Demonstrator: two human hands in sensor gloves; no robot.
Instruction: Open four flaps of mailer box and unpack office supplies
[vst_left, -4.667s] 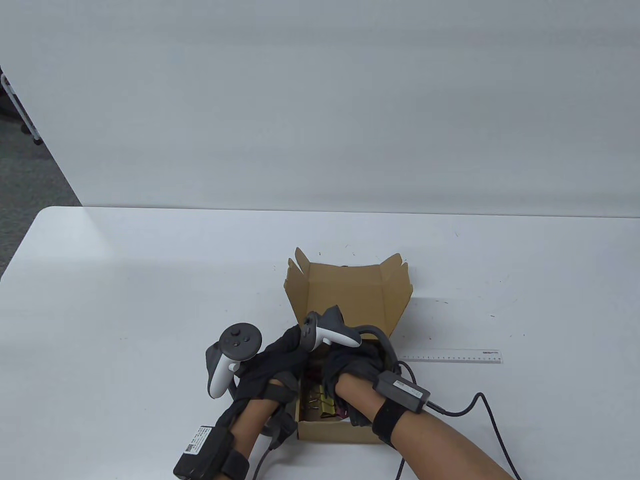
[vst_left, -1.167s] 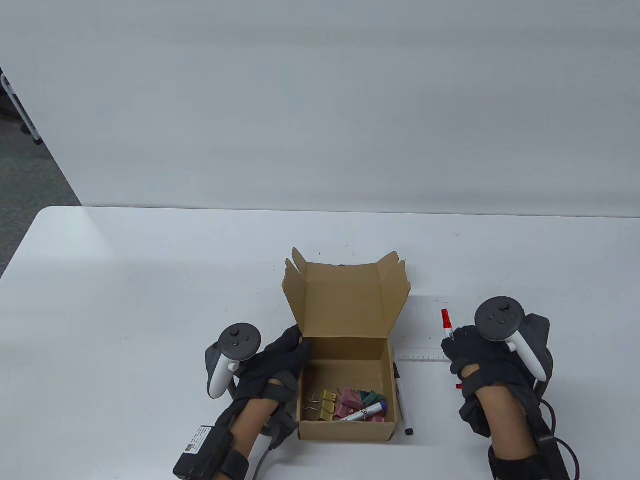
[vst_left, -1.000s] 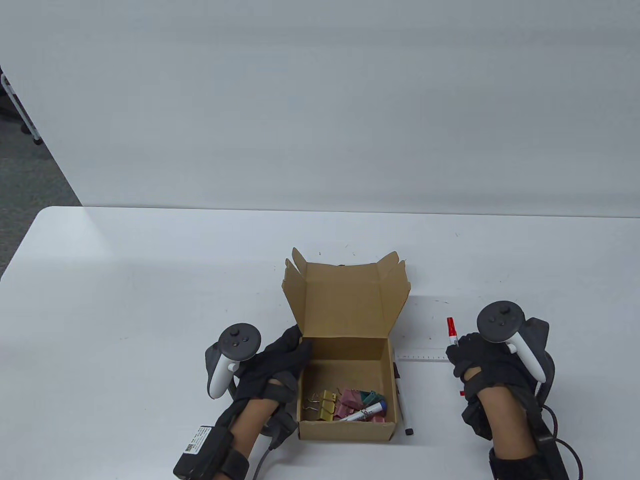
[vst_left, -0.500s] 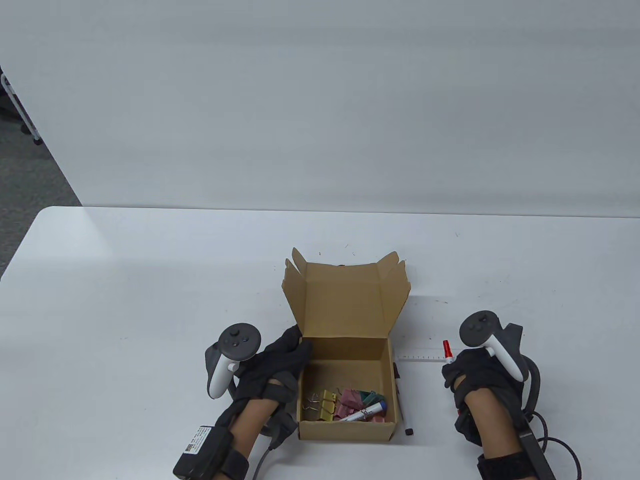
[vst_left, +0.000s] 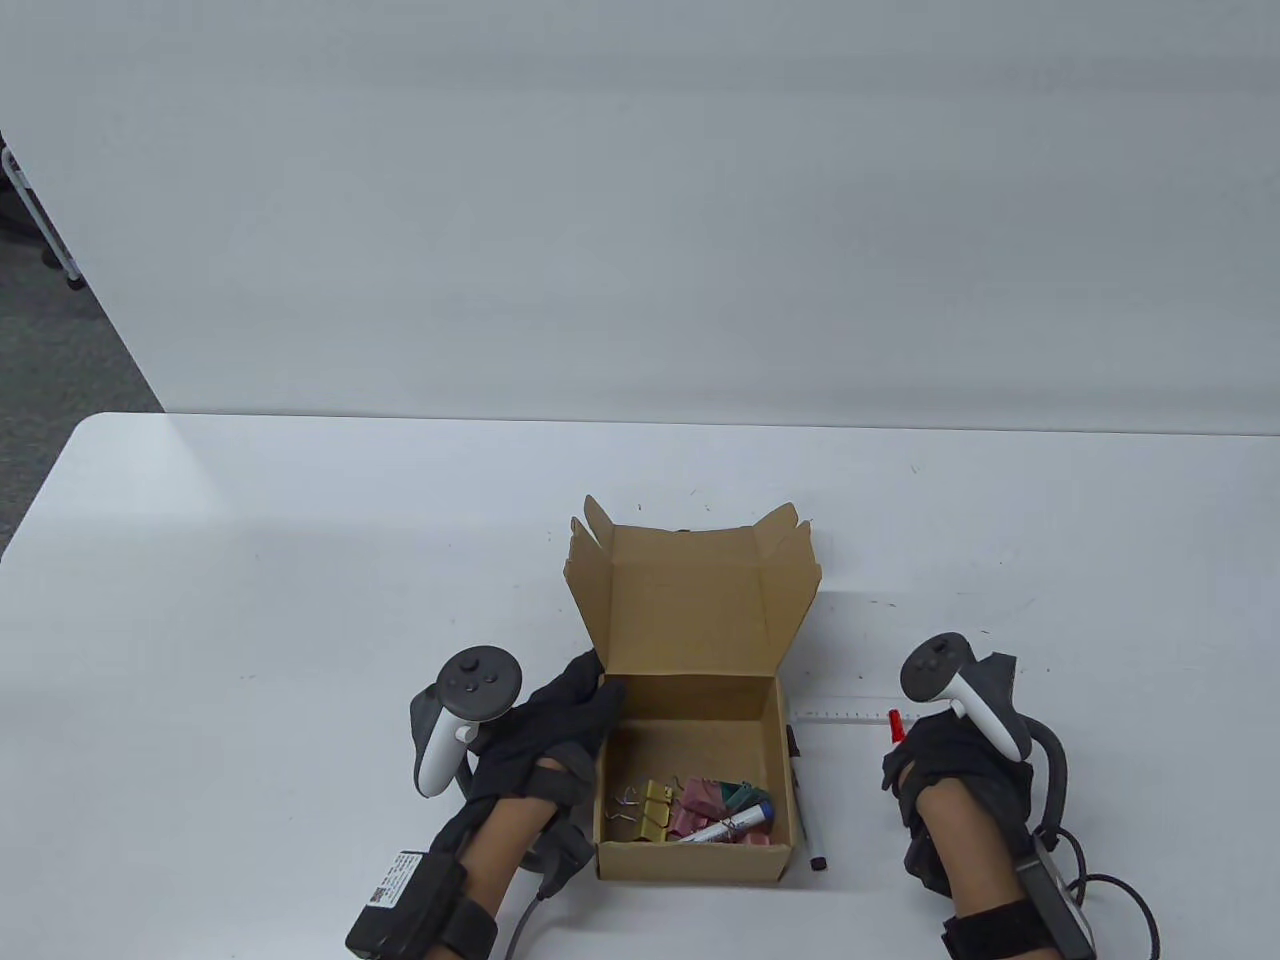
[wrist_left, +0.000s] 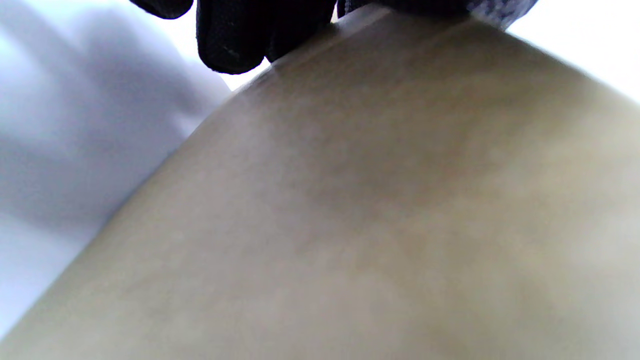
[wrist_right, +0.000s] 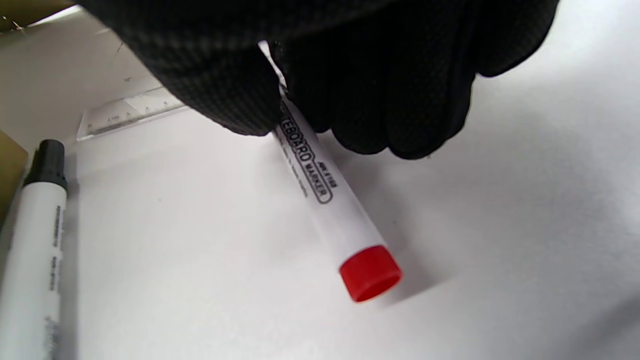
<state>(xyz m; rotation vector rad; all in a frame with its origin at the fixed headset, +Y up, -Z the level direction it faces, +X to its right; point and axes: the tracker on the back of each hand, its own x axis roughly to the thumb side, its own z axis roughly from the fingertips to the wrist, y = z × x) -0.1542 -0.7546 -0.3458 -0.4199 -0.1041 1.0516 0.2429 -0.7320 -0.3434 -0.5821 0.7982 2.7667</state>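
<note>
Fingers (wrist_right: 240, 95) of the right hand (vst_left: 950, 770) are curled round the red marker (wrist_right: 332, 210) right of the box (vst_left: 690, 860), whose left wall is held by the left hand (vst_left: 545, 730).

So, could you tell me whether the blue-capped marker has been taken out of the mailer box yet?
No, the blue-capped marker lies inside the mailer box, on the pink binder clips.

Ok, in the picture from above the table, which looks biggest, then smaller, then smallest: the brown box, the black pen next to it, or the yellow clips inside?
1. The brown box, by far.
2. The black pen, long but thin, lying beside the box on the table.
3. The yellow clips, a small bunch on the box floor.
</note>
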